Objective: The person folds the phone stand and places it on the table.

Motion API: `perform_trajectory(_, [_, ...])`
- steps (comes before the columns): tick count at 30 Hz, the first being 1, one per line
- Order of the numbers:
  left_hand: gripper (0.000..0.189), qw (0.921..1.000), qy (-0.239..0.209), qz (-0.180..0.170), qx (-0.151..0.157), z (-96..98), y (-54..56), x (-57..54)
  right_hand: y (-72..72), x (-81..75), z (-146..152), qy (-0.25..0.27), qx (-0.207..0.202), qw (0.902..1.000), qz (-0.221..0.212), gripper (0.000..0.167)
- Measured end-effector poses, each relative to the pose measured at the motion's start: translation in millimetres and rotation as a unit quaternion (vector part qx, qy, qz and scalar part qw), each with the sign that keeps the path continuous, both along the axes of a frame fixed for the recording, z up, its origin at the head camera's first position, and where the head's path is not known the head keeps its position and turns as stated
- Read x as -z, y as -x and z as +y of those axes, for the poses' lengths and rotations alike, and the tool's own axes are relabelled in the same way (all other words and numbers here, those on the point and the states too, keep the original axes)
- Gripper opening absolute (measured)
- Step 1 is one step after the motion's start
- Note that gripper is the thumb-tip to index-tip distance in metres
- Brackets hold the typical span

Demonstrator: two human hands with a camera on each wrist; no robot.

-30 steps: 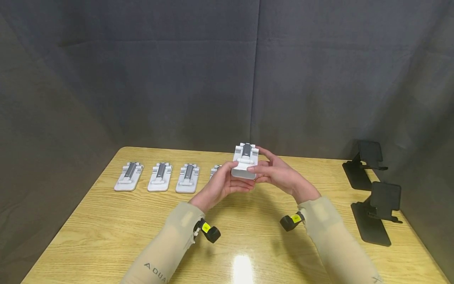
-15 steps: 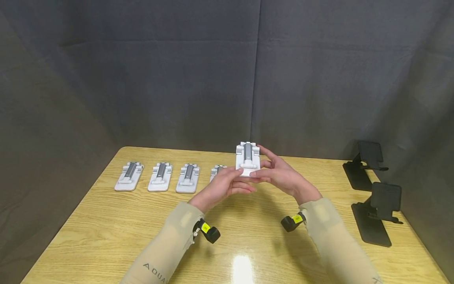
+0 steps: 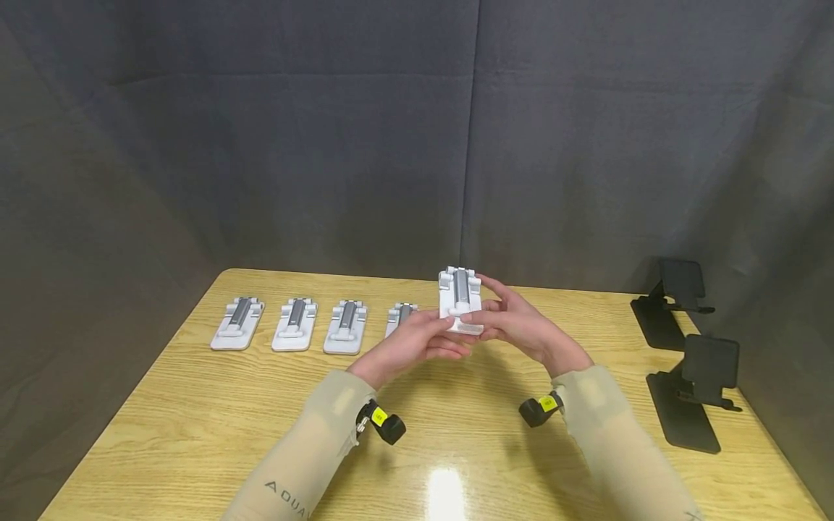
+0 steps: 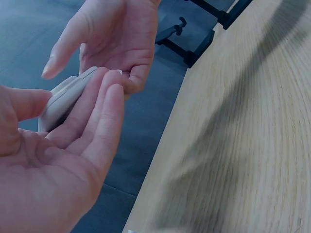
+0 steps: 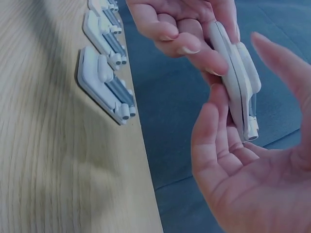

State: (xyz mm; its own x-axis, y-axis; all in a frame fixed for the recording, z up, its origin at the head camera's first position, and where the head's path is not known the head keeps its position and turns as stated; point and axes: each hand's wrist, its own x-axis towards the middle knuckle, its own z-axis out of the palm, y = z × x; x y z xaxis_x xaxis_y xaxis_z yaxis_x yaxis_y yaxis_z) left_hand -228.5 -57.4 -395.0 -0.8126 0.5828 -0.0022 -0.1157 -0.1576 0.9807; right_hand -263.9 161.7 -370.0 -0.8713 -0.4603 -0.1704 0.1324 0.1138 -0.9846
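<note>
A white folding phone stand (image 3: 460, 289) with a grey middle strut is held folded flat above the table. My left hand (image 3: 409, 339) pinches its near edge, thumb on top and fingers beneath. My right hand (image 3: 521, 327) supports it from the right; its fingers curl against the underside in the right wrist view, where the thumb stands apart from the strut side. Seen edge-on, the stand (image 5: 232, 68) has its hinge end toward my right palm. Much of its base (image 4: 68, 99) is hidden by my left fingers in the left wrist view.
Several similar white folded stands (image 3: 345, 327) lie in a row at the table's left and middle; one (image 3: 400, 316) is partly behind my left hand. Two unfolded black stands (image 3: 684, 427) (image 3: 658, 325) stand along the right edge. A dark curtain (image 3: 326, 145) hangs behind the wooden table (image 3: 195, 434).
The stand's raised front part has folded down flat over the last second. Both hands, with the stand between them, have shifted slightly right.
</note>
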Motion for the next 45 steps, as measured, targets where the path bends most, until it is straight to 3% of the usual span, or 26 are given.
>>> perform_trajectory(7, [0.04, 0.9992, 0.038, -0.009, -0.013, 3.1, 0.0, 5.7, -2.1, 4.2, 4, -0.031, 0.017, 0.9993, -0.01, 0.087])
perform_trajectory(15, [0.034, 0.9951, 0.063, -0.005, -0.076, 0.9, -0.2, 11.0, -5.3, 18.4, 5, -0.029, 0.007, 0.9992, -0.027, 0.085])
perform_trajectory(20, [0.035, 0.9885, 0.091, -0.008, -0.12, -0.3, 0.6, 14.9, -9.2, 18.5, 2, -0.026, -0.003, 0.9995, -0.016, 0.083])
perform_trajectory(26, [0.034, 0.9869, 0.093, -0.007, -0.132, -6.5, -1.3, 14.3, -9.2, 17.6, 3, -0.039, -0.008, 0.9992, 0.002, 0.078])
perform_trajectory(38, [0.036, 0.978, 0.103, 0.019, -0.18, -56.7, -15.5, 5.2, -9.1, 1.0, 41, -0.07, 0.011, 0.996, 0.055, 0.071])
perform_trajectory(45, [0.043, 0.9734, 0.123, 0.021, -0.192, -98.1, -28.1, 7.1, -17.9, -16.4, 76, -0.093, 0.061, 0.9895, 0.092, 0.069])
